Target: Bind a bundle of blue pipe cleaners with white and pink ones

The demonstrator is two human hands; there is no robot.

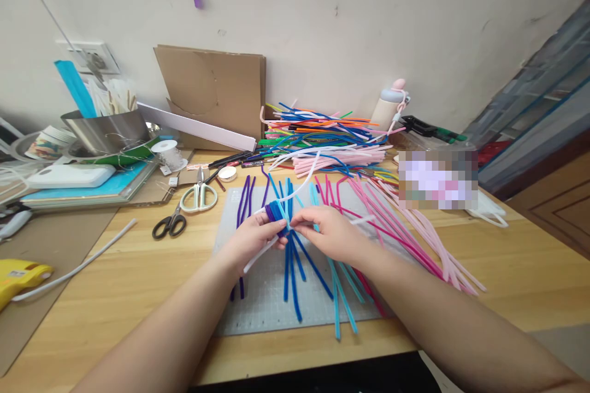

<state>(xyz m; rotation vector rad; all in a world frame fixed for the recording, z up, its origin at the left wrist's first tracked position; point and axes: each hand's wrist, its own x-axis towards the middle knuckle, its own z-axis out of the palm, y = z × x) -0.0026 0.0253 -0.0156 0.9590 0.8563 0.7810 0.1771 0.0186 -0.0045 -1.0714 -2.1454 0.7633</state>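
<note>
Above a grey cutting mat (pixel 258 313), my left hand (pixel 255 236) is closed round a small bundle of purple and blue pipe cleaners (pixel 275 211). A white pipe cleaner (pixel 304 187) runs through the bundle, one end curving up and the other pointing down left. My right hand (pixel 322 227) pinches at the bundle's right side, where light blue strands show; its fingertips are too small to tell exactly what they hold. Dark blue pipe cleaners (pixel 295 282) lie on the mat below, with purple ones (pixel 246 202) to the left and light blue (pixel 338 301) and pink ones (pixel 401 227) to the right.
White-handled scissors (pixel 199 198) and black-handled scissors (pixel 169 225) lie left of the mat. A colourful pipe cleaner pile (pixel 327 138), cardboard (pixel 216 92) and a bottle (pixel 389 107) stand behind. At the far left are a metal pot (pixel 108 132) and a yellow glue gun (pixel 21 276).
</note>
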